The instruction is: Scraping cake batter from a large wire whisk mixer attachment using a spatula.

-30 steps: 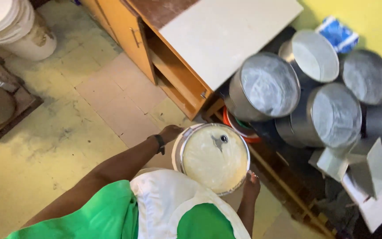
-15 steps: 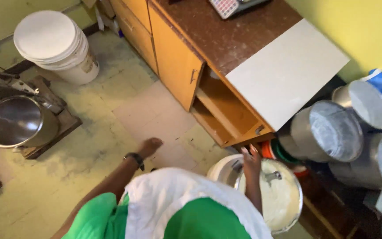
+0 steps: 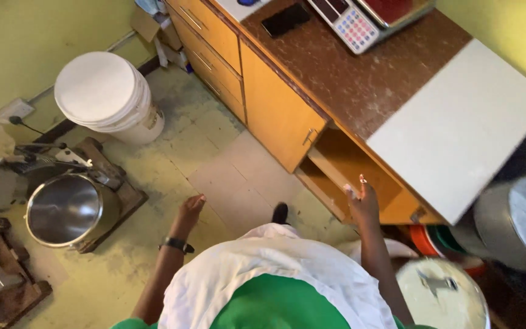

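Observation:
My left hand (image 3: 190, 210), with a dark wristband, hangs loose over the yellowish floor and holds nothing. My right hand (image 3: 363, 204) is lifted with fingers apart in front of the open compartment of the wooden cabinet (image 3: 342, 170), also holding nothing. A white lidded bucket (image 3: 442, 292) with a metal handle piece on its lid sits low at the bottom right, just right of my right forearm and apart from both hands. My white and green clothing fills the bottom middle.
A brown countertop (image 3: 360, 79) carries a white board (image 3: 458, 128), a weighing scale (image 3: 360, 24) and a dark phone (image 3: 284, 19). Stacked white buckets (image 3: 107, 97) stand by the wall. A steel mixer bowl (image 3: 65, 210) is at left. Foil-covered metal pots (image 3: 518, 219) and coloured basins (image 3: 439, 240) are at right.
Both hands have come off the lidded bucket, the left first, then the right. The view has swung left, so the bucket now lies low at the right.

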